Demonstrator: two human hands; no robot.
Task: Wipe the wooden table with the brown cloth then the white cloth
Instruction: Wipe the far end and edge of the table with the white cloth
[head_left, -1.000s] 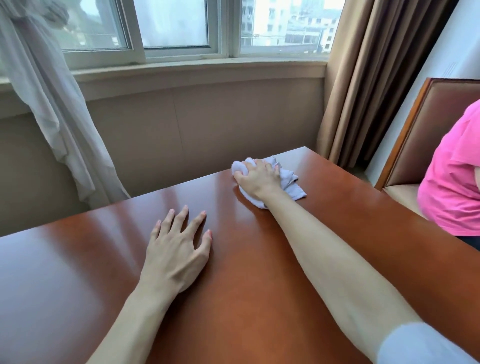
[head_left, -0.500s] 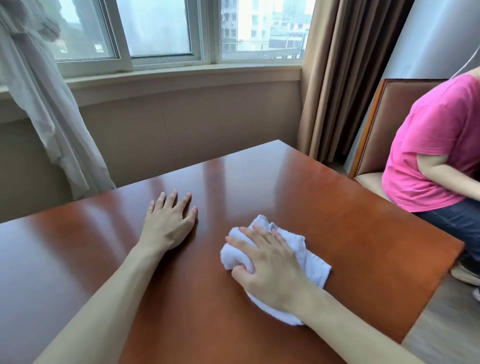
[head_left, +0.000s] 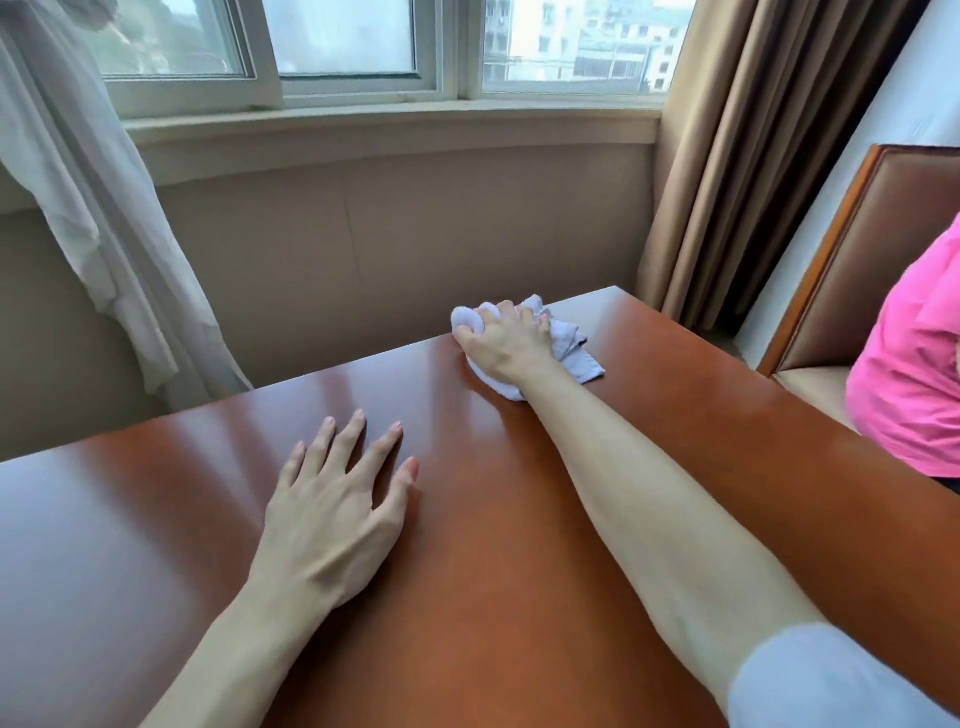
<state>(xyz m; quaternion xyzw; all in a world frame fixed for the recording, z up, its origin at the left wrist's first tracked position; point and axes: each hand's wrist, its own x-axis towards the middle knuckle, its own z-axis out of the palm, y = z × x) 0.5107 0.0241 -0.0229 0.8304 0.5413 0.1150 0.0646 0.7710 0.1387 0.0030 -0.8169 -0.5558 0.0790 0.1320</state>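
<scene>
While the right hand (head_left: 506, 345) grips the bunched white cloth (head_left: 571, 348) at the counter's (head_left: 493, 545) far edge and the left hand (head_left: 332, 519) rests flat, the brown-cloth pass seems done, that cloth unseen.

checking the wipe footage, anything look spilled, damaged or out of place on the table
Nothing stands out. The right hand grips the bunched white cloth near the far edge of the wooden table, the left hand rests flat; no spill or damage shows.
</scene>
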